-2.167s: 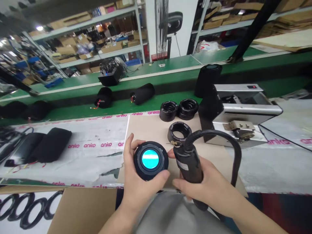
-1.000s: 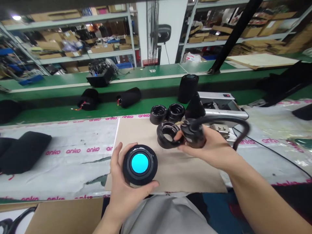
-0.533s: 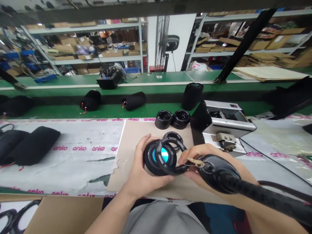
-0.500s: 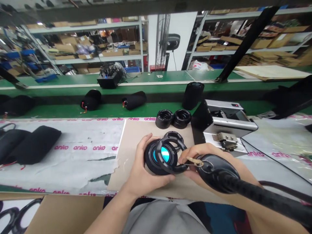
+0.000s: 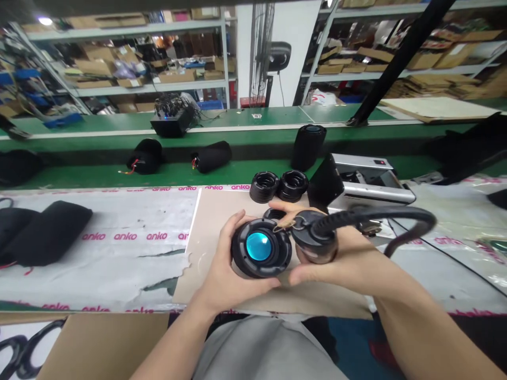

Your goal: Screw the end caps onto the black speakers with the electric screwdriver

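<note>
Cardboard [image 5: 209, 216] at center is being overlapped by a black cylinder [image 5: 261, 248] being gripped in the left hand [image 5: 227, 274], while a corded tool [image 5: 315, 237] is being clasped in the right hand [image 5: 340, 264].

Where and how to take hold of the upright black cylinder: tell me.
Take the black cylinder by its upper round sides, likely best from above: it stands upright with its top exposed, while the silver machine sits close by its lower right.
</note>
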Motion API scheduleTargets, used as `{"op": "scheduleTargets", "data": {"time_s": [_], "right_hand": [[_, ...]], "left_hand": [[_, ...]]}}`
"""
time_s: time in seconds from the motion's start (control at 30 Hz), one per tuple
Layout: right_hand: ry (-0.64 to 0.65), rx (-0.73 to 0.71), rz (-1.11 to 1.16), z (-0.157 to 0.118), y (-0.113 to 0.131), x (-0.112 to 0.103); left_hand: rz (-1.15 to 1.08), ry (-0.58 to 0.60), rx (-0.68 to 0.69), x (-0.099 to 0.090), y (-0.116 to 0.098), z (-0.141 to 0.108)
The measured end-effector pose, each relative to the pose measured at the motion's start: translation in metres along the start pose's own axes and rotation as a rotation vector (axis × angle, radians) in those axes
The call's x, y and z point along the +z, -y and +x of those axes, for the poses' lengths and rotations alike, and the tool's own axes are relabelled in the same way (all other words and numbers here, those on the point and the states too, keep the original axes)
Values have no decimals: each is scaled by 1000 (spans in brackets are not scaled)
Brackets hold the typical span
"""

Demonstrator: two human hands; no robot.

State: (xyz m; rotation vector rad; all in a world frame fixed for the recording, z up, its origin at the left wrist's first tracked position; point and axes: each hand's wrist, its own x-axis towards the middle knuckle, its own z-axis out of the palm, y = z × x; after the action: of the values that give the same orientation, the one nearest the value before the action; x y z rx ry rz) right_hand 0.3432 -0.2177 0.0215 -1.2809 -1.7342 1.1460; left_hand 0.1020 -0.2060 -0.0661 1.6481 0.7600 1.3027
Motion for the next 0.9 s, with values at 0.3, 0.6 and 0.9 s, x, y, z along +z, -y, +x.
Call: {"op": "scheduleTargets", "data": {"time_s": [0.3, 0.6, 0.9], "right_hand": [[-384, -149, 198, -4, 10, 10], [-378, -102, -206, -26, -17, 47], [-81, 136, 135, -7, -5, 22]], "left_hand": [[-34, 18, -96, -3, 3, -5], [-62, -36, -59, 10, -1, -12], [-43, -47, -103, 12, -5, -9]]}}
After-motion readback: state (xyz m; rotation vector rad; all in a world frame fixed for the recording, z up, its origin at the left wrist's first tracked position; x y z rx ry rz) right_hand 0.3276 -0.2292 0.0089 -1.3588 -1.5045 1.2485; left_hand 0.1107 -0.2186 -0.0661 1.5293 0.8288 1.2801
